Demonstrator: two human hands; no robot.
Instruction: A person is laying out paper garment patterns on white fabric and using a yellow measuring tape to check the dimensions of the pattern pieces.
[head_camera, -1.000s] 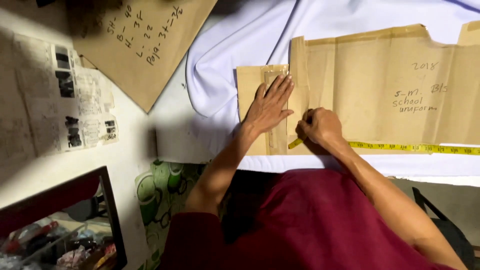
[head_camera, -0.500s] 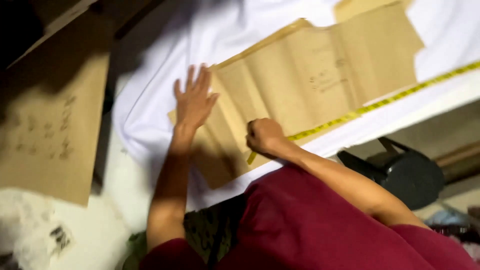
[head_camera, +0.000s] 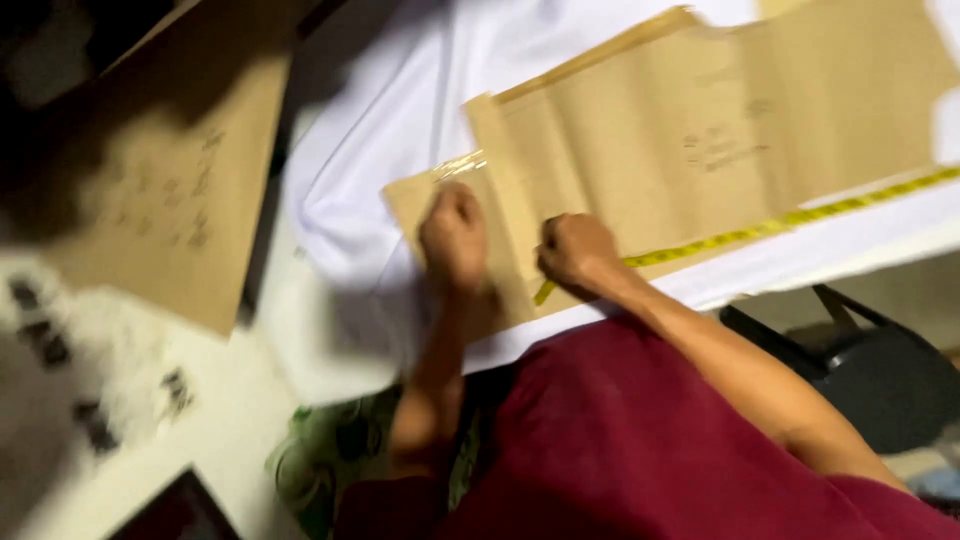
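Far left: blurred printed paper sheets (head_camera: 90, 400) with dark photo patches, lying on a pale surface. Above them a large brown cardboard piece (head_camera: 190, 190) with handwritten marks, unreadable from blur. Bottom left corner: dark edge of some frame (head_camera: 170, 515), can't tell what.

Centre left: white fabric (head_camera: 390, 130) spread over the desk (head_camera: 900, 245), draping off its near edge. Green patterned cloth (head_camera: 320, 470) below, near the person's left elbow.

Left hand (head_camera: 455, 240): motion-blurred, looks curled with fingers bent down, resting on the left end of the brown paper pattern (head_camera: 640, 150); can't tell if it pinches anything. A shiny strip of clear tape (head_camera: 460, 165) sits on the pattern just above that hand.

Right hand (head_camera: 575, 250): closed into a loose fist, pressed on the pattern's lower edge right at the near end of the yellow tape measure (head_camera: 800, 215); seems to grip or pin that end, not fully clear. Hands are near each other, not touching.

The pattern is made of several overlapping tan panels lying flat on the white fabric, running from centre to the upper right. The tape measure lies along its lower edge, stretching right toward the frame edge.

Bottom: person's maroon shirt (head_camera: 640, 440). Lower right: a dark chair (head_camera: 880, 370) below the desk edge.
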